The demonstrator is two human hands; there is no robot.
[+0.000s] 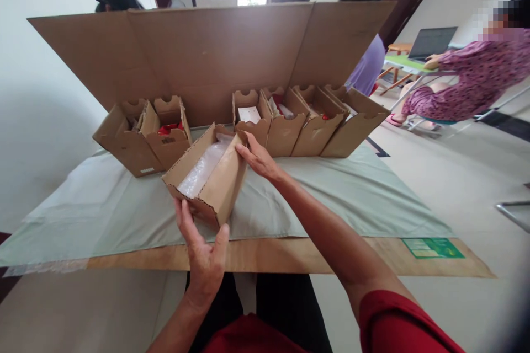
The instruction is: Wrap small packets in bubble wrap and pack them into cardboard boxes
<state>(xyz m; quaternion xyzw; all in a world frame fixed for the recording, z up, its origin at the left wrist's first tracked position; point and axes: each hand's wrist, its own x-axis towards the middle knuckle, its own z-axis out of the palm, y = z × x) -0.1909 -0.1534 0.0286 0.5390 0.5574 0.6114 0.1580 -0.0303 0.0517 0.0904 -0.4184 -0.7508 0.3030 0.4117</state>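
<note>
A red fabric sleeve [408, 320] is showing nearest the camera, belonging to the person who is holding a long, narrow, open-topped brown cardboard box [226, 182] aslant over a pale green cloth [323, 187]. The left hand [202, 262] is clasping the box's near end, thumb spread from the fingers; the right hand [259, 157] is pinching its far right corner, thumb over the rim. Handling of this box seems to be only partway, since clear bubble wrap [202, 168] is sitting inside and both hands are bearing on the walls. Two similar brown cardboard boxes [130, 149] are standing to the left and four more brown cardboard boxes [285, 135] to the right, with no hand touching them; whether any are awaiting handling, one cannot tell. A gap is separating these groups behind the held box, and a wide brown cardboard panel [219, 55] is closing off the far side. The left pair is crowding the box's far left, the pale brown wooden table edge [290, 256] is limiting movement nearer the person, and more room is extending rightward over the wrinkled cloth.
</note>
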